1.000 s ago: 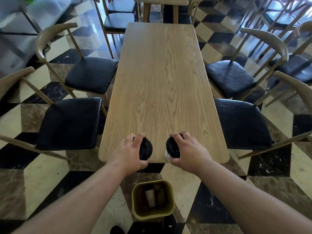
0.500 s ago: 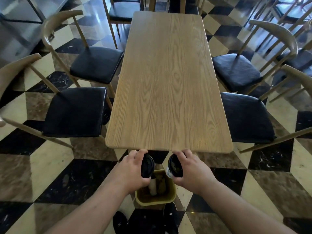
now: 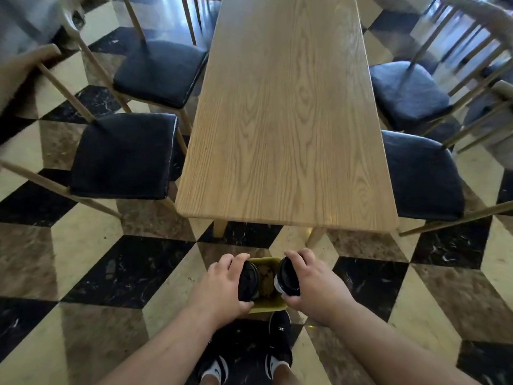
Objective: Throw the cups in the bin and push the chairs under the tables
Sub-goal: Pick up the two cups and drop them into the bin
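Observation:
My left hand [image 3: 222, 287] grips a cup with a black lid [image 3: 248, 280]. A second black-lidded cup [image 3: 286, 277] sits in the grasp of my right hand [image 3: 313, 284]. Both cups hang directly over the small yellow bin [image 3: 268, 308] on the floor, which holds some rubbish. The light wooden table [image 3: 286, 120] stretches away ahead. Black-cushioned chairs stand pulled out from it: two on the left [image 3: 122, 157] [image 3: 158, 70] and two on the right [image 3: 419, 173] [image 3: 402, 93].
The floor is a checkered marble pattern [image 3: 111, 268]. My feet in black shoes [image 3: 279, 343] stand just behind the bin. More chairs and another table show at the far top and right edge.
Both hands lifted the cups off the table's near end and carried them back and down, from above the tabletop to over the bin. The view tilted downward.

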A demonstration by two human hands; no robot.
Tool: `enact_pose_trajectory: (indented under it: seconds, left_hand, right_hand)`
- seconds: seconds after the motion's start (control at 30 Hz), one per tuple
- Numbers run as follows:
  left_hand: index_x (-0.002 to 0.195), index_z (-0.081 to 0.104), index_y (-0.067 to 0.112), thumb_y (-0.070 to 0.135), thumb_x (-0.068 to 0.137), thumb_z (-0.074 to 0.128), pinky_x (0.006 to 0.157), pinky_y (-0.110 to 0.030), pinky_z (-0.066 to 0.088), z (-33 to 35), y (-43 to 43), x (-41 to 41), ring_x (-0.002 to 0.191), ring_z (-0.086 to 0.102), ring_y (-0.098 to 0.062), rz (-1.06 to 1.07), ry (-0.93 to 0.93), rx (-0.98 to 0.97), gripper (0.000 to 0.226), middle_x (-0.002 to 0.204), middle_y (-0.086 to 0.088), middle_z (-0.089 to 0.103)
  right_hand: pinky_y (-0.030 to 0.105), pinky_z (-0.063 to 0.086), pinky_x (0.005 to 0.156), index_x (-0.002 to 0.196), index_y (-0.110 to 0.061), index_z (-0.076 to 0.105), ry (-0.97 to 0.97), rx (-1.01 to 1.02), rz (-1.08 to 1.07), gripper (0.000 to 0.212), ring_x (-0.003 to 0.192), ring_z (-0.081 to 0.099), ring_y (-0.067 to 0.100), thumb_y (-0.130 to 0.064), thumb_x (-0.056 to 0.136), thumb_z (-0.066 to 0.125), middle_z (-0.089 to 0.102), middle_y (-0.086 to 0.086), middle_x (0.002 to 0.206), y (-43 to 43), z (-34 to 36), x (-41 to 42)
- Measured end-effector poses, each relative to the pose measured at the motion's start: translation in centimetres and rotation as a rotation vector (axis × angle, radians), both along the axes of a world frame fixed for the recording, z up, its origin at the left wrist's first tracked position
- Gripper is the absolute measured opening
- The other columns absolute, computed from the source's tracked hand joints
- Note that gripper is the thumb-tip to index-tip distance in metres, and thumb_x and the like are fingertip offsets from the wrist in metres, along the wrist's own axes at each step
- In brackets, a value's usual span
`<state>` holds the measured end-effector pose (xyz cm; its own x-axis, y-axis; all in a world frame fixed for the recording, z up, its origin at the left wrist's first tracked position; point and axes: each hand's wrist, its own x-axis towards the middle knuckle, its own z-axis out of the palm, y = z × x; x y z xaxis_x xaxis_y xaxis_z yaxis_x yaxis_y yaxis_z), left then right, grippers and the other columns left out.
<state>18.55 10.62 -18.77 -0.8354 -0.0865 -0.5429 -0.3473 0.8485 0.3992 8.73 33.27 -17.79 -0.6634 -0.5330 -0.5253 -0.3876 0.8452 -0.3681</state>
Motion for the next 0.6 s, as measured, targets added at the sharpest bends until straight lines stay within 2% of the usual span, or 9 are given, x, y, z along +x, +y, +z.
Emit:
enact_pose_trajectory:
  seconds: [0.1,0.17,0.23,0.3,0.43,0.6]
  left_hand:
    - [0.165,0.008,0.042,0.064,0.085,0.078,0.119,-0.043,0.041,0.7,-0.5,0.1,0.151,0.029,-0.020,-0.016,-0.026,-0.004,0.109,0.169,0.009,0.017]
    - [0.167,0.008,0.040,0.067,0.087,0.074,0.126,-0.045,0.032,1.9,-1.2,0.1,0.157,0.022,-0.021,-0.013,-0.041,-0.027,0.107,0.174,0.007,0.014]
    - [0.169,0.014,0.036,0.070,0.092,0.067,0.130,-0.047,0.021,3.5,-2.5,0.3,0.161,0.017,-0.022,0.018,-0.029,-0.057,0.099,0.176,0.005,0.014]
    - [0.167,0.023,0.035,0.072,0.095,0.059,0.131,-0.048,0.018,5.1,-4.1,0.6,0.161,0.018,-0.021,0.059,-0.002,-0.103,0.089,0.176,0.004,0.020]
    - [0.164,0.032,0.034,0.076,0.096,0.050,0.130,-0.047,0.023,10.2,-9.1,2.3,0.158,0.026,-0.018,0.223,0.093,-0.200,0.083,0.172,0.006,0.031]
    - [0.163,0.034,0.032,0.077,0.097,0.050,0.125,-0.046,0.033,17.3,-17.4,4.7,0.156,0.032,-0.021,0.376,0.185,-0.321,0.082,0.171,0.004,0.034]
  right_hand:
    - [0.039,0.047,0.114,0.165,-0.039,0.009,-0.016,0.033,0.017,0.103,0.149,0.035,0.025,-0.063,0.089,0.074,0.020,-0.003,0.170,-0.7,0.4,-0.1]
    - [0.042,0.039,0.121,0.167,-0.039,0.008,-0.016,0.045,0.033,0.102,0.156,0.026,0.026,-0.066,0.091,0.070,0.015,-0.002,0.175,-1.3,1.4,-0.6]
    - [0.044,0.031,0.125,0.167,-0.039,0.008,0.007,0.045,0.067,0.100,0.159,0.020,0.025,-0.070,0.092,0.066,0.013,-0.003,0.177,-2.1,2.8,-1.4]
    - [0.044,0.025,0.127,0.168,-0.038,0.008,0.045,0.037,0.099,0.097,0.160,0.017,0.023,-0.074,0.093,0.060,0.015,-0.004,0.177,-3.2,4.6,-2.5]
    - [0.044,0.019,0.131,0.168,-0.037,0.016,0.086,-0.041,0.197,0.089,0.162,0.012,0.020,-0.076,0.097,0.051,0.018,-0.005,0.176,-8.7,10.4,-4.2]
    - [0.047,0.013,0.130,0.166,-0.034,0.029,0.214,-0.080,0.365,0.080,0.163,0.011,0.023,-0.076,0.099,0.044,0.027,-0.004,0.174,-18.6,17.2,-4.3]
